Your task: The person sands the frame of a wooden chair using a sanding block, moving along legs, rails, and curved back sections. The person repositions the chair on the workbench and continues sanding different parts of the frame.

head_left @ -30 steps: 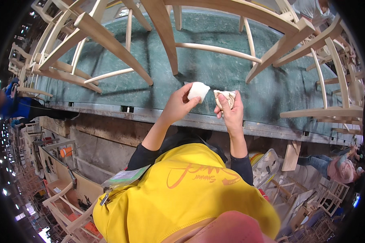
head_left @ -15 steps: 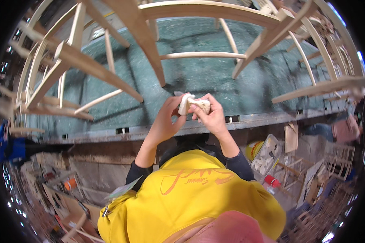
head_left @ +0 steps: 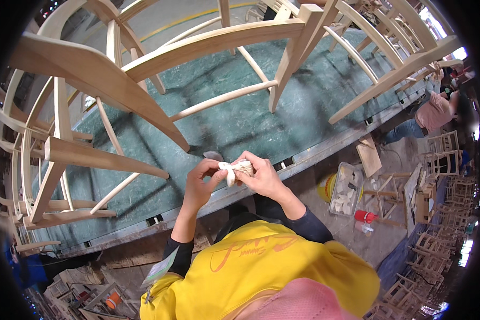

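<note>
Close to the front edge of the green tabletop (head_left: 229, 130), both hands hold a bunched off-white cloth (head_left: 229, 173). My left hand (head_left: 198, 184) pinches its left end between thumb and fingers. The fingers of my right hand (head_left: 265, 180) are closed round the crumpled right part, hiding some of it. A small dark grey object (head_left: 213, 155), whose kind I cannot make out, shows just beyond my left fingertips. Past the hands, a pale wooden chair frame (head_left: 218, 44) rests on the tabletop, one tapered leg (head_left: 162, 125) reaching down near my left hand.
More wooden chair frames (head_left: 405, 58) crowd the table's right side. Below its edge stand a clear tub of pale pieces (head_left: 346, 189), a yellow bucket (head_left: 328, 186) and a red-topped bottle (head_left: 365, 216). Another person (head_left: 432, 114) in pink works at the far right.
My view has turned, so the table edge now slants up to the right. The cloth looks more tightly bunched, and my right fingers have closed further over it.
</note>
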Demonstrator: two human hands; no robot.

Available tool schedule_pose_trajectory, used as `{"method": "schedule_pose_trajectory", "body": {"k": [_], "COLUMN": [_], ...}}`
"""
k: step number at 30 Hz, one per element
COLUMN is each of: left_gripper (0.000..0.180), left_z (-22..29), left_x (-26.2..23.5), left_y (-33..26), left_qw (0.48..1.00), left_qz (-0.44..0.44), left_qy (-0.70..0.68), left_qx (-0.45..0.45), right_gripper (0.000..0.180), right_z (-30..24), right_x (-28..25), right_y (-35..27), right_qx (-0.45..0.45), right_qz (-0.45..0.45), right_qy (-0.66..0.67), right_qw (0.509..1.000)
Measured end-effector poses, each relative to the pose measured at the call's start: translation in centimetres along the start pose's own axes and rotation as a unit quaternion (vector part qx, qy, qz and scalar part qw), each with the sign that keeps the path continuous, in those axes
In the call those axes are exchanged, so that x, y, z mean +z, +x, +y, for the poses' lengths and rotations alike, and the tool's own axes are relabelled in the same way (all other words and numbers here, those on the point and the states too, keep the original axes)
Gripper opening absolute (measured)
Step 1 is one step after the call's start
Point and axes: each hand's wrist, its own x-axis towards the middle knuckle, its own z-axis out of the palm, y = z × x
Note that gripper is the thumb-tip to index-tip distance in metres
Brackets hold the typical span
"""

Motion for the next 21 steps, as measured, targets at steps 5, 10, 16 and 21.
{"method": "schedule_pose_trajectory", "body": {"k": [5,10,16,21], "left_gripper": [0.009,0.010,0.013,0.013], "left_z": [-1.2,-1.3,0.5,-1.0], "left_x": [2.5,5.6,2.4,0.4], "left_y": [1.2,2.7,4.6,2.6], "left_qw": [0.985,0.946,0.889,0.918], "left_qz": [0.105,0.188,0.391,0.350], "left_qy": [-0.133,-0.262,-0.236,-0.181], "left_qx": [-0.038,-0.037,-0.029,-0.043], "right_gripper": [0.024,0.024,0.026,0.022], "right_z": [-1.0,-1.1,-2.6,-6.7], "right_x": [-2.1,-4.3,-10.5,-16.1], "right_y": [1.7,3.6,7.4,12.5], "right_qx": [-0.049,-0.073,-0.133,-0.311], "right_qz": [0.000,-0.002,0.109,0.290], "right_qy": [-0.089,-0.087,0.157,0.067], "right_qw": [0.995,0.994,0.973,0.903]}}
